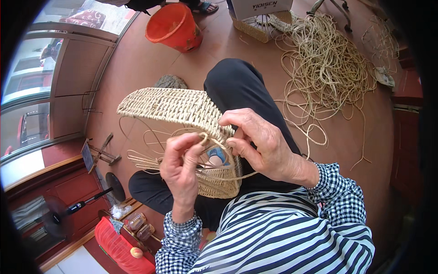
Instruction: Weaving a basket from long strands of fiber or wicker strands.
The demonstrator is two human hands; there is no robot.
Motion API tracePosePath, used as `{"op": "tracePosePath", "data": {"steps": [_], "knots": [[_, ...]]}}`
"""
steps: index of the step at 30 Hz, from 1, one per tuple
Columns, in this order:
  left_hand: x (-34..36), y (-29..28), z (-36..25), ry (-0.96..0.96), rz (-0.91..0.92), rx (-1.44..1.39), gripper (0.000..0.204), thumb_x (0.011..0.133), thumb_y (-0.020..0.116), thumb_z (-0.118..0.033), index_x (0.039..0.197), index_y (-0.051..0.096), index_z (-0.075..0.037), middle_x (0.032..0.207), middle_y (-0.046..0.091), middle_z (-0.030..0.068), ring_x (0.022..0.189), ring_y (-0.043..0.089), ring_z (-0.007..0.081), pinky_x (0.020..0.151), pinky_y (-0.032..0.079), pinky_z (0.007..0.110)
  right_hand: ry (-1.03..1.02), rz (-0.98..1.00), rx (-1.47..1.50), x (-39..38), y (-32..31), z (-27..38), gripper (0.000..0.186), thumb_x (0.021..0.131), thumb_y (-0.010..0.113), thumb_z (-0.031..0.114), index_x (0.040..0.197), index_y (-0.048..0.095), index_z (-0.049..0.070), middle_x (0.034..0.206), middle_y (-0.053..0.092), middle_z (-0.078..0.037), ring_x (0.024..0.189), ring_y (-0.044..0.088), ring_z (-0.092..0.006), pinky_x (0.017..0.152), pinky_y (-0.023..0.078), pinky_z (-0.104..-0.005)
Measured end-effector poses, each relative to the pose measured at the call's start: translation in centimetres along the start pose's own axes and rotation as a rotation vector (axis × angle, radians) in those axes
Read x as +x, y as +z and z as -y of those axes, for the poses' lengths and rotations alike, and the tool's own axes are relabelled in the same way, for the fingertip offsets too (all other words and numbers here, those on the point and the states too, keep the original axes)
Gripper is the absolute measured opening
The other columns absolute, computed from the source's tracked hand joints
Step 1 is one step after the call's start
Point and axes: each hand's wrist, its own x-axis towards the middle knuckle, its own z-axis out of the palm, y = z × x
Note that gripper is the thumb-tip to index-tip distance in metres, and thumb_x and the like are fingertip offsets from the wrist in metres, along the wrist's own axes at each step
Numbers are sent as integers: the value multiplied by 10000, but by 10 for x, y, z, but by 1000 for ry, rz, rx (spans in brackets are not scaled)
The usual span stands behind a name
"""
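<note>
A half-woven basket of pale cord (169,104) rests across my lap, with loose strands and thin rods below its woven band. My left hand (180,166) is closed, pinching a looped cord (205,137) beside the basket's opening. My right hand (264,146) is curled at the basket's right end, index finger on the woven rim and thumb beside the cord; exactly what lies between those fingertips is partly hidden. A lower woven section (219,185) shows between my legs.
An orange bucket (171,27) stands ahead near someone's sandalled foot (203,7). A tangled cord pile (324,64) and a carton (260,7) are at upper right. A wooden stool (102,155), a fan (54,214) and a red plastic basket (116,244) are at left.
</note>
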Motion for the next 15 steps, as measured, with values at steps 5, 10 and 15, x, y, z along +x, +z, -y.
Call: {"op": "tracePosePath", "data": {"steps": [5, 10, 15], "knots": [[-2, -6, 15, -69, 79, -146, 159, 973, 647, -20, 1113, 656, 54, 1018, 722, 103, 898, 701, 147, 836, 575, 269, 43, 67, 29, 1, 1, -5, 274, 910, 604, -41, 1178, 572, 8, 1122, 602, -172, 1040, 656, -343, 859, 567, -400], [1, -4, 14, -180, 63, -297, 180, 946, 677, -7, 1111, 674, 65, 1014, 732, 96, 862, 703, 142, 822, 571, 258, 43, 34, 165, -5, 7, -14, 343, 889, 543, -149, 1189, 627, -6, 1215, 591, -133, 779, 628, -131, 613, 538, -260], [1, -3, 11, -233, 99, -161, 191, 943, 682, 0, 1129, 686, 44, 1032, 736, 90, 869, 677, 110, 829, 523, 231, 64, 85, 152, -3, 7, -16, 300, 907, 607, -24, 1206, 604, -3, 1160, 577, -156, 1032, 668, -334, 821, 590, -374]]}}
